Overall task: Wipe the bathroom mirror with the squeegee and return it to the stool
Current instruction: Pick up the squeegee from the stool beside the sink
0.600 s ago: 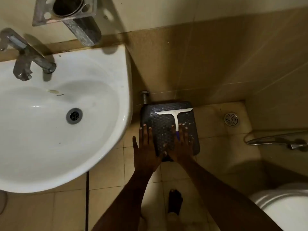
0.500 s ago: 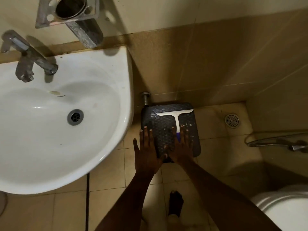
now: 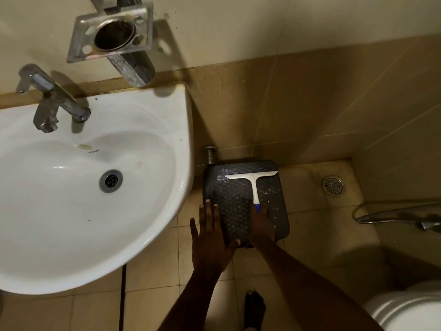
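A white squeegee (image 3: 253,181) with a blue handle tip lies flat on a dark woven-pattern stool (image 3: 229,187) standing on the floor against the tiled wall. Its blade points to the wall, its handle toward me. My right hand (image 3: 261,225) rests flat on the stool's near right part, fingers spread, fingertips at the blue handle tip. My left hand (image 3: 210,237) hovers flat with fingers apart over the stool's near left edge. Neither hand grips anything. The mirror is out of view.
A white washbasin (image 3: 167,223) with a metal tap (image 3: 55,99) juts out at left, close to my left hand. A metal holder (image 3: 112,34) hangs on the wall above. A floor drain (image 3: 333,185), a spray hose (image 3: 396,215) and a toilet (image 3: 410,311) lie at right. My foot (image 3: 254,306) stands on the tiles.
The view has tilted slightly upward, so everything sits lower in frame. Both hands stay flat over the stool; the squeegee has not moved.
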